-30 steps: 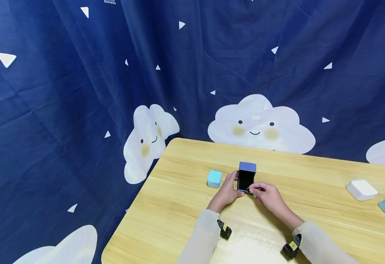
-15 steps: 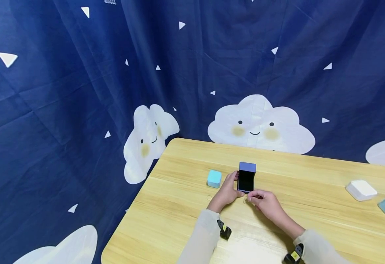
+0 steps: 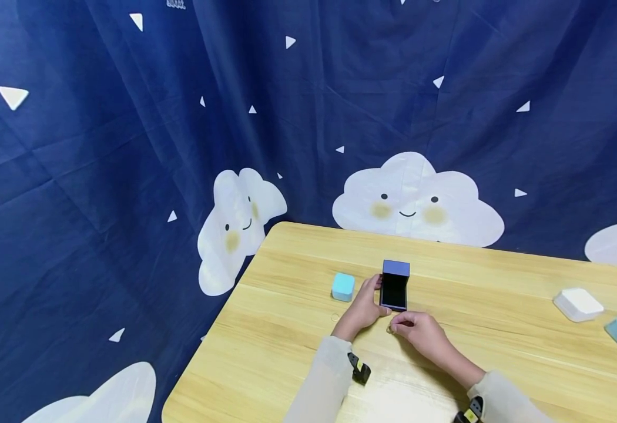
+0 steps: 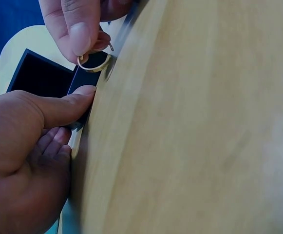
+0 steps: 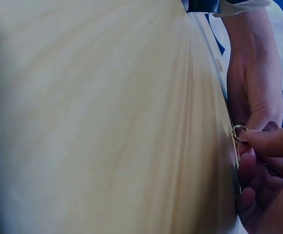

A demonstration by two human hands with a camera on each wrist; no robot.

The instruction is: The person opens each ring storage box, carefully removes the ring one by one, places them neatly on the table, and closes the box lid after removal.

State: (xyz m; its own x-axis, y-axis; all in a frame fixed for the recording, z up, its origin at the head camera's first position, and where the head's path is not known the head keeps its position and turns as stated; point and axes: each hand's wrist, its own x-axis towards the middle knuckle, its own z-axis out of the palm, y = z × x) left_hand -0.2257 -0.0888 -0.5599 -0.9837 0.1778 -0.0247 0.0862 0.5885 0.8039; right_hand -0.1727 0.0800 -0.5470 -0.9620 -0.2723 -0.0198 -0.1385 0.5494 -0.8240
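Right hand [image 3: 422, 335] pinches the ring [image 4: 95, 69], likely light, slippery; hold its rim. Left hand [image 3: 364, 308] grips the box [image 3: 396, 268] at the ring's twelve o'clock.

1. The left arm [image 3: 323, 376] reaches forward in a pale sleeve, its wrist bare.
2. The left hand [image 3: 362, 309] grips, its thumb [image 4: 66, 108] held apart from its bent fingers.
3. The right arm [image 3: 458, 361] slants in from the lower right, bare below the cuff.
4. The right hand [image 3: 421, 333] pinches between thumb and fingertips, near the left hand and slightly closer to the body.
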